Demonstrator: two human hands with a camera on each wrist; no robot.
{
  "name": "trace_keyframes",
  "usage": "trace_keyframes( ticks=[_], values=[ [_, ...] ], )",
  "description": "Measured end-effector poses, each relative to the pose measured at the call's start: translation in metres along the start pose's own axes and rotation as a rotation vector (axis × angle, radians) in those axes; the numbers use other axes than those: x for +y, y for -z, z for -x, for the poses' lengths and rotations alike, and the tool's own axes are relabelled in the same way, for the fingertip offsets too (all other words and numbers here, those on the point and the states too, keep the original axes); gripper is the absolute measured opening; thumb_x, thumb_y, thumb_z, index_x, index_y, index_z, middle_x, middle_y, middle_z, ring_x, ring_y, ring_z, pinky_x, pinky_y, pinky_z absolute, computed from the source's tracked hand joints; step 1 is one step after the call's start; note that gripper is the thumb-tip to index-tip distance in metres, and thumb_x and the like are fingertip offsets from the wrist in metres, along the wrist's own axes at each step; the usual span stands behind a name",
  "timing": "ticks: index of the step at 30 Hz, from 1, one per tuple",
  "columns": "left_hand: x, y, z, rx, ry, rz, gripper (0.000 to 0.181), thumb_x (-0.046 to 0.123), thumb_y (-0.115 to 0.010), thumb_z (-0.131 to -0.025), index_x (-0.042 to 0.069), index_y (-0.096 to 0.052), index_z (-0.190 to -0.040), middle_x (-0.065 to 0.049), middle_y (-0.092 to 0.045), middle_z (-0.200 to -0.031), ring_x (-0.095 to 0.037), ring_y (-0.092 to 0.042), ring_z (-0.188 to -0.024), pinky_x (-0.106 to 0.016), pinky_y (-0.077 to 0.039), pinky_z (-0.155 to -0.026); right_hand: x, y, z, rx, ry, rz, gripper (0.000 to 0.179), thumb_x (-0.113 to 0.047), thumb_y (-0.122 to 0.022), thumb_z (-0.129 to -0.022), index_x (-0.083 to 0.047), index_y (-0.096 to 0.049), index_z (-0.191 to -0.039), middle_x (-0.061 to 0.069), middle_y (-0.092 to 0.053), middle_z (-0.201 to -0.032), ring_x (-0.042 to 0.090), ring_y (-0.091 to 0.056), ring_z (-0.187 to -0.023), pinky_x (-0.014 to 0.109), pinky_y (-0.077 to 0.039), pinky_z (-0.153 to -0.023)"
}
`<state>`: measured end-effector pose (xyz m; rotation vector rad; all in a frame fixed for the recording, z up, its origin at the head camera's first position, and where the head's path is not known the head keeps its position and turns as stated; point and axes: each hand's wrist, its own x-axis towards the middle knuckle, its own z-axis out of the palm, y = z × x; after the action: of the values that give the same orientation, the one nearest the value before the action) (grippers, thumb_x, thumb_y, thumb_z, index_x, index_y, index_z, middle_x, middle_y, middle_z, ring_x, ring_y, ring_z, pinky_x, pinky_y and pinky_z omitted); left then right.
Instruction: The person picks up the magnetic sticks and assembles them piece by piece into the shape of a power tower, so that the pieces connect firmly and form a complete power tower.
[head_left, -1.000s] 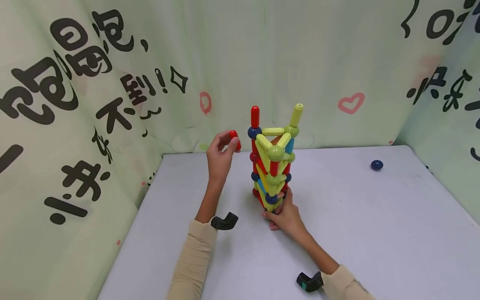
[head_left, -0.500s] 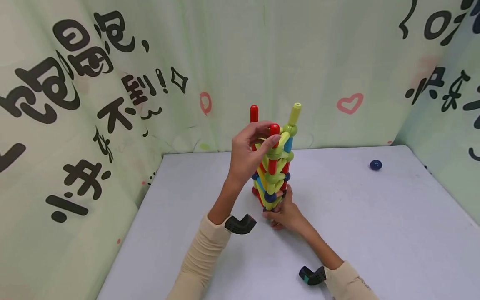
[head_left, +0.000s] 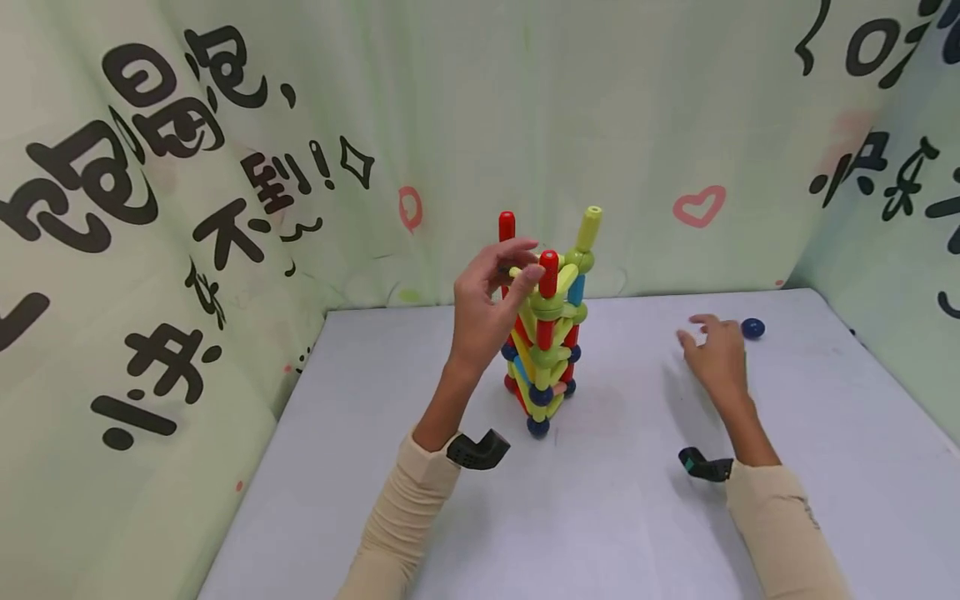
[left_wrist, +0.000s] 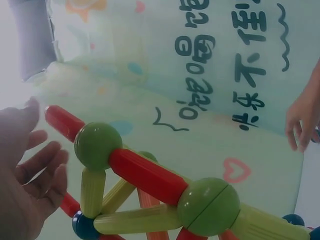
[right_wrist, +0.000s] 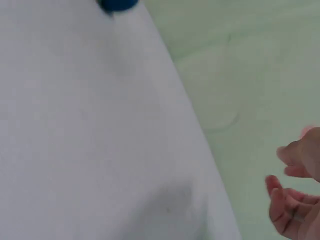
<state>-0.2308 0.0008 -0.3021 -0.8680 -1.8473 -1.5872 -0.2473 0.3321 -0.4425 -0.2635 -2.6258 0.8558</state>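
A tall tower [head_left: 551, 357] of coloured rods and balls stands on the table, with one yellow-green and two red rods pointing up at its top. My left hand [head_left: 483, 310] is beside the front upright red rod [head_left: 549, 273]. In the left wrist view, a gap shows between the left fingers [left_wrist: 50, 162] and this rod [left_wrist: 64, 121], which stands on a green ball [left_wrist: 98, 146]. Over the right part of the table, my right hand [head_left: 718, 357] has loosely bent fingers and holds nothing. Just right of it lies a loose dark blue ball [head_left: 753, 328].
The white table [head_left: 637, 500] ends at a pale green curtain [head_left: 637, 125] with black writing and a red heart. Black wrist devices sit on the left [head_left: 478, 450] and right [head_left: 705, 465] wrists.
My left hand brought a red rod from the left to the tower's front top ball, then loosened its fingers. My right hand let go of the tower's base and moved right towards the blue ball.
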Motion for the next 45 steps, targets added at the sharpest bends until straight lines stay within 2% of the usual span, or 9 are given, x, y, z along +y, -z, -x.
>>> trace_keyframes(
  ticks=[3,6,11,17,21,26,32,37,45],
  values=[
    [-0.01,0.004,-0.001,0.157,-0.02,-0.045,0.024,0.013,-0.06,-0.097,0.0,-0.061,-0.117,-0.014,-0.062,-0.109,-0.019,-0.059,-0.102,-0.026,-0.053,-0.079,0.03,0.01,-0.026,0.035,-0.117,0.057,0.054,-0.022,-0.049,-0.101,0.001,-0.035,-0.147,0.035,-0.024,-0.145,0.054,-0.046,-0.111,0.063,-0.039,-0.096],
    [-0.023,0.006,-0.004,0.249,0.025,-0.079,0.025,0.018,-0.058,-0.098,0.001,-0.06,-0.117,-0.012,-0.06,-0.114,-0.019,-0.056,-0.106,-0.028,-0.052,-0.079,0.059,0.019,-0.043,-0.073,-0.177,0.137,0.062,-0.026,-0.042,-0.103,-0.001,-0.017,-0.154,0.034,0.001,-0.155,0.063,-0.04,-0.115,0.071,-0.033,-0.1],
    [-0.045,0.006,-0.005,0.143,0.195,-0.019,0.038,0.027,-0.058,-0.099,0.008,-0.054,-0.132,-0.007,-0.058,-0.129,-0.017,-0.056,-0.117,-0.035,-0.052,-0.092,0.101,0.028,-0.049,-0.258,-0.197,0.237,0.06,-0.023,-0.042,-0.102,0.007,-0.02,-0.149,0.044,-0.011,-0.147,0.067,-0.031,-0.122,0.074,-0.03,-0.1],
    [-0.056,0.005,-0.001,-0.019,0.332,0.117,0.04,0.028,-0.057,-0.099,0.01,-0.053,-0.135,-0.009,-0.061,-0.129,-0.02,-0.061,-0.117,-0.032,-0.051,-0.098,0.114,0.022,-0.045,-0.205,-0.157,0.21,0.039,-0.014,-0.046,-0.099,0.013,-0.045,-0.128,0.043,-0.042,-0.124,0.059,-0.039,-0.117,0.068,-0.037,-0.096],
    [-0.059,0.007,-0.002,-0.025,0.347,0.161,0.039,0.028,-0.057,-0.099,0.009,-0.055,-0.133,-0.01,-0.064,-0.125,-0.022,-0.063,-0.111,-0.03,-0.052,-0.097,0.073,0.028,-0.047,-0.126,-0.096,-0.019,0.046,-0.029,-0.049,-0.102,0.006,-0.048,-0.131,0.034,-0.052,-0.124,0.038,-0.059,-0.106,0.046,-0.052,-0.089],
    [-0.062,0.012,-0.006,-0.004,0.35,0.185,0.038,0.029,-0.057,-0.099,0.007,-0.057,-0.13,-0.012,-0.067,-0.123,-0.022,-0.064,-0.108,-0.03,-0.052,-0.096,-0.017,0.051,-0.055,-0.127,0.112,-0.534,0.047,-0.027,-0.056,-0.099,-0.008,-0.048,-0.141,0.002,-0.054,-0.117,-0.005,-0.065,-0.082,0.008,-0.051,-0.071],
    [-0.064,0.013,-0.006,0.001,0.34,0.192,0.035,0.027,-0.057,-0.1,0.006,-0.057,-0.128,-0.013,-0.066,-0.121,-0.022,-0.064,-0.107,-0.03,-0.053,-0.095,-0.126,0.079,-0.051,-0.11,0.39,-1.028,0.041,-0.002,-0.064,-0.091,-0.003,-0.058,-0.132,0.008,-0.058,-0.111,0.01,-0.067,-0.077,0.011,-0.053,-0.068],
    [-0.065,0.011,-0.004,-0.001,0.343,0.193,0.036,0.027,-0.056,-0.1,0.006,-0.056,-0.129,-0.014,-0.066,-0.122,-0.022,-0.064,-0.11,-0.03,-0.052,-0.097,-0.176,0.084,-0.048,-0.041,0.541,-1.041,0.038,0.0,-0.068,-0.088,-0.002,-0.062,-0.125,0.007,-0.065,-0.106,0.013,-0.063,-0.076,0.014,-0.053,-0.071],
    [-0.067,0.009,-0.004,-0.016,0.354,0.205,0.036,0.028,-0.056,-0.1,0.007,-0.056,-0.129,-0.013,-0.066,-0.123,-0.023,-0.063,-0.11,-0.03,-0.052,-0.097,-0.192,0.067,-0.049,-0.081,0.569,-0.902,0.04,-0.003,-0.069,-0.089,-0.007,-0.062,-0.128,-0.001,-0.069,-0.106,0.013,-0.063,-0.084,0.014,-0.053,-0.073]
  ],
)
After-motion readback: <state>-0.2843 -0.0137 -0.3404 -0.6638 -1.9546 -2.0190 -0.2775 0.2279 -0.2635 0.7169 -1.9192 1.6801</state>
